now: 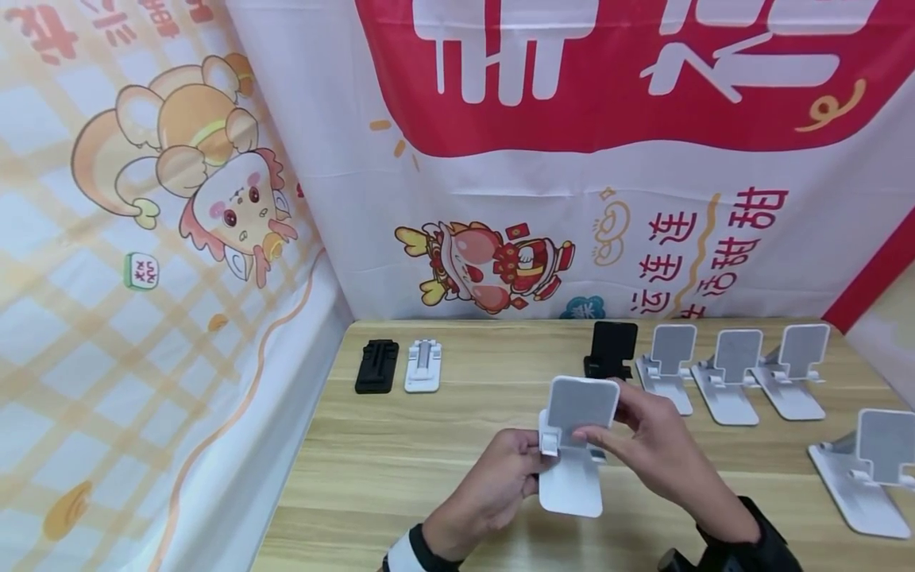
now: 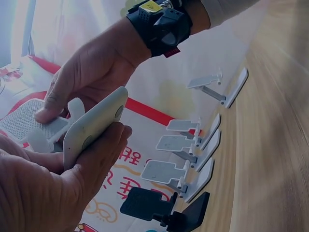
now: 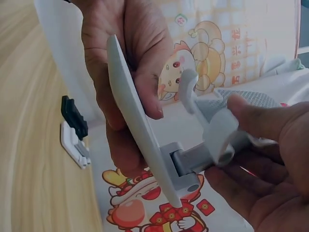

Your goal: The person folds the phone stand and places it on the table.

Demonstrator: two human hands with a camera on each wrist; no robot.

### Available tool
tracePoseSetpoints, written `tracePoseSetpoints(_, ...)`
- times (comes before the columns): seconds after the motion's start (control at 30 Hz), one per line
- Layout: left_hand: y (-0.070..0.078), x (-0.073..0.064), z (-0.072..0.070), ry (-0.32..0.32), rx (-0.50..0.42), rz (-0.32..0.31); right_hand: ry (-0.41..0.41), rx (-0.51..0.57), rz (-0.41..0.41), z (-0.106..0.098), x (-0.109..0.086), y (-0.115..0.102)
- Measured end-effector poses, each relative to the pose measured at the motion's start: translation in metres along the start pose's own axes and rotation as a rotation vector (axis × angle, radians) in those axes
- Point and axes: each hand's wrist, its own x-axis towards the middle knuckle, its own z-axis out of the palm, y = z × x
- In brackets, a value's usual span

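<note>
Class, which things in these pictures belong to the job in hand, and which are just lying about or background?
Likely part of the job:
held white stand, gripped by left hand and right hand
four open white stands
open black stand
folded black stand
folded white stand

Just background:
wooden table
left printed cloth
back printed cloth

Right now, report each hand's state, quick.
Left hand: closed, holding the base of the white stand.
Right hand: closed, pinching the same stand's grey-faced upper plate, thumb on its front.
</note>
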Motion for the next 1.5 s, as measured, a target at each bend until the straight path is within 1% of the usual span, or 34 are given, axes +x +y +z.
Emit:
tracePoseSetpoints(0.13, 0.001, -0.002, 0.003, -0.038, -0.002, -0.035, 0.070, -0.052, -0.064, 0.001, 0.002, 0.004)
tracePoseSetpoints(0.23, 0.001, -0.002, 0.006, -0.065, 0.009, -0.052, 0.111, -0.075, -0.072, 0.001, 0.001, 0.007)
tracePoseSetpoints(0.33, 0.000, -0.002, 0.006, -0.079, 0.034, -0.051, 0.122, -0.069, -0.068, 0.001, 0.000, 0.008)
tracePoseSetpoints(0.47, 0.000, -0.003, 0.003, -0.095, 0.068, -0.039, 0.133, -0.078, -0.084, 0.002, 0.000, 0.009)
tracePoseSetpoints(0.57, 0.000, -0.002, 0.000, -0.102, 0.077, -0.026, 0.116, -0.081, -0.108, 0.001, 0.000, 0.008)
tracePoseSetpoints(0.7, -0.001, -0.001, -0.004, -0.082, 0.110, -0.023, 0.072, -0.127, -0.147, -0.002, 0.003, 0.001)
tracePoseSetpoints(0.8, -0.002, -0.001, -0.007, -0.064, 0.139, -0.020, 0.101, -0.212, -0.212, -0.007, 0.005, -0.009)
tracePoseSetpoints(0.93, -0.002, -0.001, -0.010, -0.041, 0.163, -0.009, 0.176, -0.302, -0.371, -0.012, 0.008, -0.021)
tracePoseSetpoints(1.03, 0.000, -0.001, -0.010, -0.010, 0.179, -0.010, 0.207, -0.322, -0.459, -0.012, 0.009, -0.026)
tracePoseSetpoints(1.07, 0.002, -0.001, -0.010, -0.004, 0.179, -0.011, 0.210, -0.324, -0.474, -0.011, 0.008, -0.027)
tracePoseSetpoints(1.1, 0.003, -0.001, -0.011, 0.001, 0.173, -0.015, 0.212, -0.321, -0.494, -0.009, 0.008, -0.028)
tracePoseSetpoints(1.2, 0.013, -0.002, -0.015, 0.033, 0.148, -0.021, 0.180, -0.313, -0.516, -0.001, 0.004, -0.028)
tracePoseSetpoints(1.27, 0.022, -0.002, -0.019, 0.057, 0.130, -0.013, 0.138, -0.303, -0.530, 0.006, 0.000, -0.028)
tracePoseSetpoints(1.33, 0.029, -0.003, -0.023, 0.081, 0.131, 0.001, 0.118, -0.304, -0.555, 0.014, -0.003, -0.027)
tracePoseSetpoints(1.5, 0.042, -0.004, -0.030, 0.076, 0.124, 0.011, 0.123, -0.343, -0.611, 0.031, -0.011, -0.022)
